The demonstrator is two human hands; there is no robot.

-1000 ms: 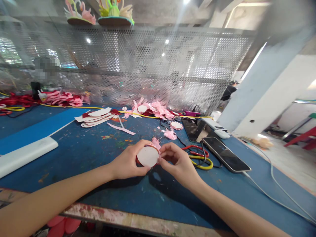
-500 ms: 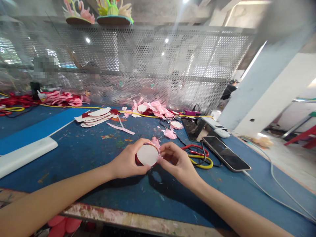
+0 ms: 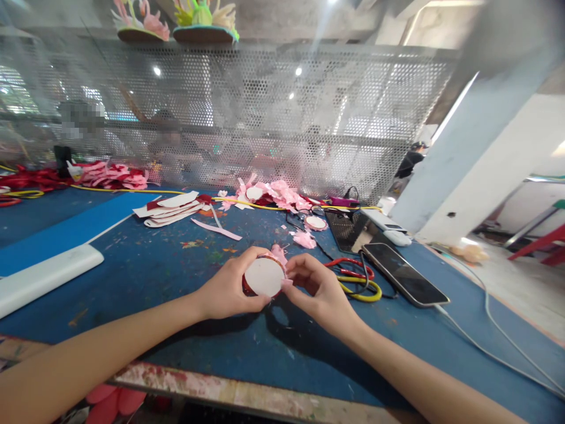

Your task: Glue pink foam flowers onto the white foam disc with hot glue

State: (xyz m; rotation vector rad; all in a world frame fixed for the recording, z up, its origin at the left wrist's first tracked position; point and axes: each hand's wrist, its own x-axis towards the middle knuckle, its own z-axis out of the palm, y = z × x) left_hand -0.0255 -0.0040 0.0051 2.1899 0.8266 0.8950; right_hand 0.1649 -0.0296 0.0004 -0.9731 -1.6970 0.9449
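Over the blue worktable (image 3: 145, 277) both hands hold one small craft piece: a white round disc (image 3: 264, 277) with a red rim and pink petals at its upper right. My left hand (image 3: 229, 288) wraps round its left side, fingers curled over the top edge. My right hand (image 3: 315, 288) pinches its right edge where a pink petal sticks out. The disc's white flat face points toward me; its other side is hidden.
A phone (image 3: 404, 274) with a white cable lies to the right, beside red and yellow scissors (image 3: 357, 281). A white slab (image 3: 44, 278) rests at the left. Pink and red cut pieces (image 3: 273, 196) and white strips (image 3: 174, 209) lie along the back, before a perforated metal screen (image 3: 265, 112).
Nearly nothing: both hands stay on the disc, which sits a touch higher and turned slightly in the fingers.
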